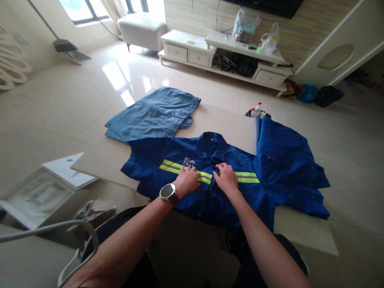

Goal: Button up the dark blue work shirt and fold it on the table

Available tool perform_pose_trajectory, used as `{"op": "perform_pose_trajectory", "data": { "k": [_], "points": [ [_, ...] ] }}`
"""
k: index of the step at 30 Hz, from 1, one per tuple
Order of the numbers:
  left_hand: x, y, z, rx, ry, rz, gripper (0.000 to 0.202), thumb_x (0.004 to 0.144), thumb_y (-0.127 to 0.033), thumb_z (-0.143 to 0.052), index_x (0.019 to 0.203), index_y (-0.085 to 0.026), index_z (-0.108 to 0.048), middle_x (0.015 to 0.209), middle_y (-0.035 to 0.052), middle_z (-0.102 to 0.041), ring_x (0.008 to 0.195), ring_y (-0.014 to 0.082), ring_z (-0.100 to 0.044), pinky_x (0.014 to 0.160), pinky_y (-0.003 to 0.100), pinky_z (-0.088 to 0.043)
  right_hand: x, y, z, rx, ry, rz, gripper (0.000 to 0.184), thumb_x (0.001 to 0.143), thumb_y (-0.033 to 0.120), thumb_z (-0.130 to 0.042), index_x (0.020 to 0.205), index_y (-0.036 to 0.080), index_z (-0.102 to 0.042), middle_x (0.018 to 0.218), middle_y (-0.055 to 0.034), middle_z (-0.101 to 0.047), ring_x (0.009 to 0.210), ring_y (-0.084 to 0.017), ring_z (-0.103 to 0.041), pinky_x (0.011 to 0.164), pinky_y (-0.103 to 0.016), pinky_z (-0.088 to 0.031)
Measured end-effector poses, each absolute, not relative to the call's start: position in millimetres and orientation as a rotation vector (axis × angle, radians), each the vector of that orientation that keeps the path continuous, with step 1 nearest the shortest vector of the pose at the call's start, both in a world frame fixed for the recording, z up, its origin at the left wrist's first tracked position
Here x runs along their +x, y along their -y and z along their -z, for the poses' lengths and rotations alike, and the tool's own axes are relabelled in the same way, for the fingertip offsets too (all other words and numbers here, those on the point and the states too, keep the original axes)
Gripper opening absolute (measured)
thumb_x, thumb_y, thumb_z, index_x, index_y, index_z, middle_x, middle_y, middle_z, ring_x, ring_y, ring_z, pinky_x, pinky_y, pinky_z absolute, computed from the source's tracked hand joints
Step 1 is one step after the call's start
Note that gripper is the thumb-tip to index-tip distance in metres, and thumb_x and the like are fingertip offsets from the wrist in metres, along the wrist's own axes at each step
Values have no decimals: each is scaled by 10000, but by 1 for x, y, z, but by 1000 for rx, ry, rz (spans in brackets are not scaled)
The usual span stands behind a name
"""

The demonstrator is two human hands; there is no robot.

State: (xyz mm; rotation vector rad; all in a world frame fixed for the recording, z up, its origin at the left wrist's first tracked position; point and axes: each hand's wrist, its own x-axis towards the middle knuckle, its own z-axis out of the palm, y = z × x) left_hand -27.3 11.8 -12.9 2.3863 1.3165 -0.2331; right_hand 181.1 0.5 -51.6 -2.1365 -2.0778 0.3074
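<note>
Your left hand (189, 180) lies spread, gripping nothing, on the blue shirt (192, 202) at the near edge of the tabletop (228, 124); your right hand (225, 178) curls at the placket (207, 198), its grip unclear. Best line up the yellow stripes (248, 177) there, pressing lightly.

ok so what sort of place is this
Most likely a living room in a home: a low white cabinet under a wall-mounted screen, and a padded bench by the window.
</note>
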Motion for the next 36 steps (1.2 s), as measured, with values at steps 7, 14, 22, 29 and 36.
{"op": "perform_pose_trajectory", "data": {
  "k": [7,14,22,29,36],
  "points": [
    [-8,-9,13,2443,-1298,61,275,937,-285,-578,1185,-184,-644,1223,126,-658,1169,325,-615,1087,558,-432,183,-7,56,-2018,1937,-332,181,973,211,-546,942,212,-724,1051,-60,-713,1004,-229,-635,832,-328,-446],
    [21,-5,13,2356,-1534,-175,261,967,-331,-586,1168,-173,-532,1204,121,-629,1140,293,-603,975,444,-465,176,-3,39,-1771,1881,-238,138,918,211,-527,819,212,-623,900,-55,-650,905,-213,-615,807,-311,-445],
    [39,-24,17,2191,-1649,-304,232,991,-310,-557,1171,-168,-519,1188,117,-654,1070,262,-656,932,401,-465,176,0,26,-1751,1882,-247,133,896,205,-515,784,223,-586,880,-64,-652,895,-225,-610,843,-339,-464],
    [38,-36,18,2142,-1609,-355,144,955,-183,-519,993,-201,-656,1047,71,-712,994,223,-672,897,340,-486,181,-3,28,-1778,1845,-307,119,896,214,-571,791,220,-627,866,-51,-654,871,-222,-612,824,-333,-466],
    [36,-37,18,2199,-1496,-435,267,949,-190,-510,987,-224,-772,1027,66,-710,935,207,-668,897,325,-499,183,-4,30,-1800,1862,-342,174,956,202,-537,960,207,-711,982,-68,-680,972,-236,-639,862,-333,-464]
  ]
}}
